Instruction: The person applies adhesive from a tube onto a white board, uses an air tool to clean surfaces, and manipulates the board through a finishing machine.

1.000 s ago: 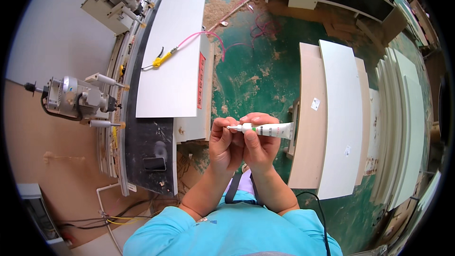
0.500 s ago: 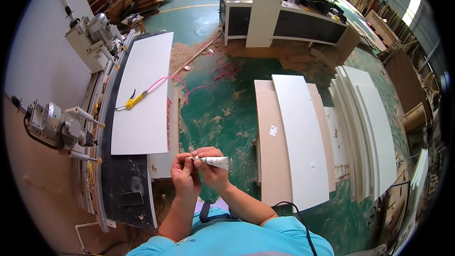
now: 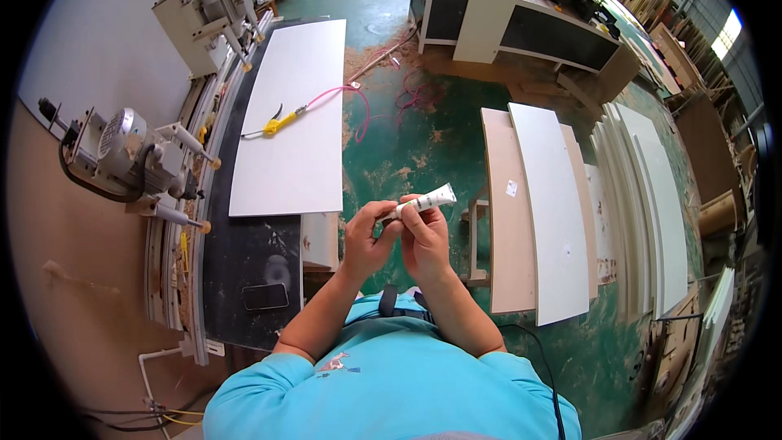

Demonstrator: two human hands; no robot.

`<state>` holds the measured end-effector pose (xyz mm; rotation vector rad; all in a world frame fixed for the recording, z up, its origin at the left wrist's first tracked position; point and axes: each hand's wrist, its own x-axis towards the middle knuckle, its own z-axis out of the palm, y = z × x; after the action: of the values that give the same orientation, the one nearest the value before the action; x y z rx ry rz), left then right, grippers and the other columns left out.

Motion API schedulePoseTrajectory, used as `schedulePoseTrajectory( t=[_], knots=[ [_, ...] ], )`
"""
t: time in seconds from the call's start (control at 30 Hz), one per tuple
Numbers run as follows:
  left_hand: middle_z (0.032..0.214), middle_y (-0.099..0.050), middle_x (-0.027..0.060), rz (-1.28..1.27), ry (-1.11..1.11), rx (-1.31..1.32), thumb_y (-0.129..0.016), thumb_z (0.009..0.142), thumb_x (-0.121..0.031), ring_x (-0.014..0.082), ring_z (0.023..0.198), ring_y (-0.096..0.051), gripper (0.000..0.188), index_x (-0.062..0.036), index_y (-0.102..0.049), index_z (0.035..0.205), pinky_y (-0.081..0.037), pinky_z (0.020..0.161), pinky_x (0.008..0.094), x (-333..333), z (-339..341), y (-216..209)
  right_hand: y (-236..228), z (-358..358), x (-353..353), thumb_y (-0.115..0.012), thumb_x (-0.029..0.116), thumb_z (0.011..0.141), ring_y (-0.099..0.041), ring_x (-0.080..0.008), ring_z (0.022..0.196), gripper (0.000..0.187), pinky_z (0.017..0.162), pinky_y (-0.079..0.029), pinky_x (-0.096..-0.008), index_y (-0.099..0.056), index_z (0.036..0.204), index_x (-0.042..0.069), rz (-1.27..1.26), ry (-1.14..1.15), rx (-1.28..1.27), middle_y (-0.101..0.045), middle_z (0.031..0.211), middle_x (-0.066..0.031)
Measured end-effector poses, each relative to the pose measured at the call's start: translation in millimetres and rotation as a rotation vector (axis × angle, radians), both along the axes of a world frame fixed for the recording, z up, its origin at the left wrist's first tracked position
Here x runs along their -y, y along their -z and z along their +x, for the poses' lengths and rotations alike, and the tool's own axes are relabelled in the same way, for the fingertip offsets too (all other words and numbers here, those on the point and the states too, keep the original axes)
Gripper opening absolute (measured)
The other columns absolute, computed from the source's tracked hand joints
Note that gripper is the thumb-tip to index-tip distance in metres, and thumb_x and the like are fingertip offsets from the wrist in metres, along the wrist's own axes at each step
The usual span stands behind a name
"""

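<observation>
A small white squeeze tube (image 3: 432, 199) with dark print is held in front of my chest, its flat crimped end slanting up to the right. My right hand (image 3: 427, 243) grips its body between thumb and fingers. My left hand (image 3: 366, 238) is closed in a pinch at the tube's narrow end. The fingers hide that end, so I cannot tell whether a cap is on it. To the left, a yellow air blow gun (image 3: 281, 124) with a pink hose lies on a white panel (image 3: 293, 171).
The panel rests on a black machine bed (image 3: 244, 265) beside motor units (image 3: 130, 151). A phone (image 3: 265, 297) lies at its near end. To the right are a long white board (image 3: 558, 220) on beige boards and a stack of pale panels (image 3: 652, 212). A workbench (image 3: 538, 41) stands ahead.
Both hands and the tube now appear farther right and higher in view. The tube has turned, its crimped end now pointing up. The whole scene has shifted as my head moved.
</observation>
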<state>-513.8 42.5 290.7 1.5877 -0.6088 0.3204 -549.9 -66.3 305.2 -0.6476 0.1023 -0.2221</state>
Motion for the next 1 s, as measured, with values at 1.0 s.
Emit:
schedulePoseTrajectory(
  t=[1.0],
  knots=[
    [0.073,-0.056,0.0168,0.953,-0.548,-0.191,-0.048,0.102,-0.026,0.0374,0.069,-0.057,0.034,-0.0010,-0.057,0.082,-0.045,0.062,0.0429,-460,76,301,203,97,-97,-0.059,0.004,0.094,-0.058,-0.0172,0.087,0.020,0.077,-0.050,-0.0270,-0.057,0.114,0.002,0.132,0.057,-0.212,-0.059,0.108,-0.0129]
  ],
)
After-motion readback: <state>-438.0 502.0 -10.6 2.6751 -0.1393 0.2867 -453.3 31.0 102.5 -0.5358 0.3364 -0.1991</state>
